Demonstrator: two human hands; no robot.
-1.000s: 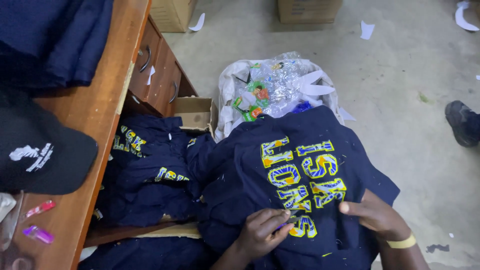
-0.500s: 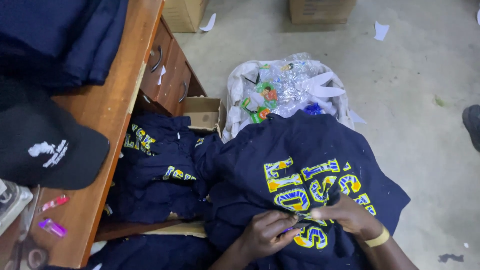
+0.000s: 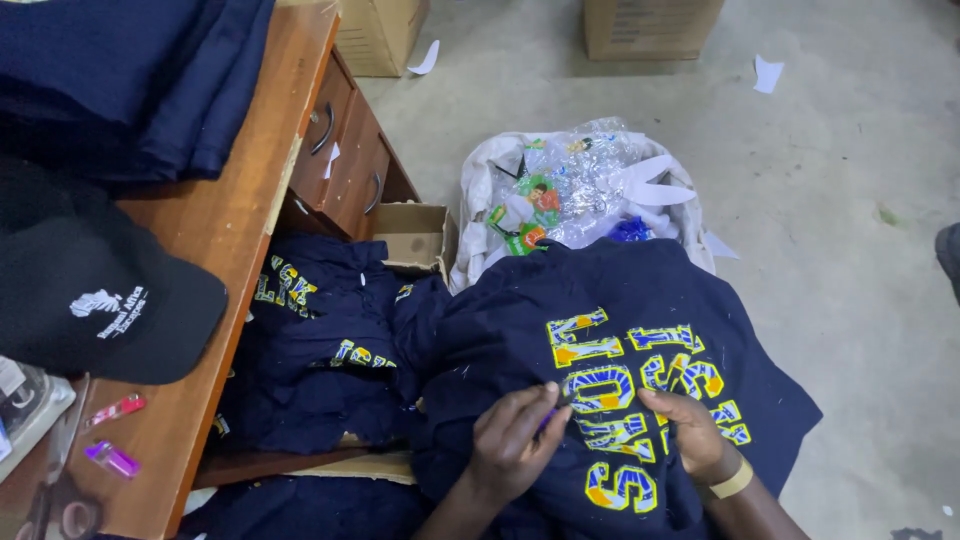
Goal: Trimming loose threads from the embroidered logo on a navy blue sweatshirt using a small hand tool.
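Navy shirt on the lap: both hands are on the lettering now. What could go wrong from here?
The left hand pinches a small purple tool at the yellow-and-blue lettering of the navy shirt; a slip might nick fabric or the right hand pressing close beside it. The shirt's far edge drapes against the bag of plastic scraps, so it could slide off onto the dusty concrete floor.

right hand [image 3: 695,432] drawn in onto the shirt lettering [image 3: 640,395], left hand [image 3: 515,440] now pinching beside it
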